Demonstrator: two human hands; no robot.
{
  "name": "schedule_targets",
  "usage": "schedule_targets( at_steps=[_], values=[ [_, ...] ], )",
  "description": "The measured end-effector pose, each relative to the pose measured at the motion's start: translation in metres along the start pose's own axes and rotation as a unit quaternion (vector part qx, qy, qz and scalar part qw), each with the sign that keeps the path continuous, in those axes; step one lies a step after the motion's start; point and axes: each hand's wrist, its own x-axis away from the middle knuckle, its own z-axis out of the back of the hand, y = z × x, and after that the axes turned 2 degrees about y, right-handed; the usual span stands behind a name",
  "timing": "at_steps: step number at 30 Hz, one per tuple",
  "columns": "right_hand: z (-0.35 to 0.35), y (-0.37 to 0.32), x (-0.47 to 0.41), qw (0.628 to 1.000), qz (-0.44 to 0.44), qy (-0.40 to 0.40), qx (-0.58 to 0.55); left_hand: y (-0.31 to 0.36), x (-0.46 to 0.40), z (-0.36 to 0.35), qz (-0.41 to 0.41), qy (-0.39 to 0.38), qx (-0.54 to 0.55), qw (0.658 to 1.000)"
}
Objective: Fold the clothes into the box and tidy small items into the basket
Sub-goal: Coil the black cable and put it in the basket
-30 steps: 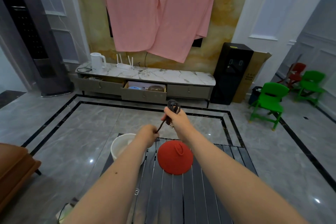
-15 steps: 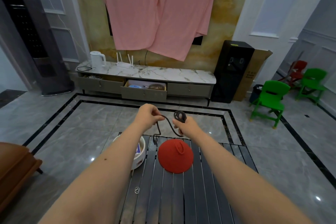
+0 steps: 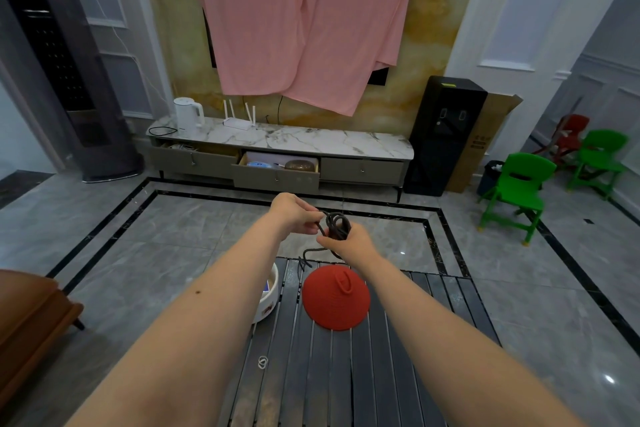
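Cord (image 3: 336, 226) is soft, light and floppy, so we pinch its loose end in our left hand (image 3: 294, 213) and grip its loops in our right hand (image 3: 349, 242).

white basin (image 3: 268, 302): mostly hidden behind the left forearm
slatted table (image 3: 346, 374): near end cut off (bottom edge)
open drawer (image 3: 277, 170): contents unclear

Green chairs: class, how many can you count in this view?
2. One green chair stands nearer, right of the black cabinet; the other green chair sits farther right beside a red chair. Others may be out of frame.
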Motion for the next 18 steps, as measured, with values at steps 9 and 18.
schedule_targets(
  at_steps=[9,18],
  values=[
    [0.004,-0.007,0.001,0.996,0.001,-0.012,-0.087,-0.053,-0.013,-0.007,-0.061,0.001,-0.261,0.964],
    [0.015,-0.017,0.004,0.960,0.016,-0.058,-0.272,-0.081,-0.024,-0.024,-0.064,0.019,-0.302,0.951]
  ],
)
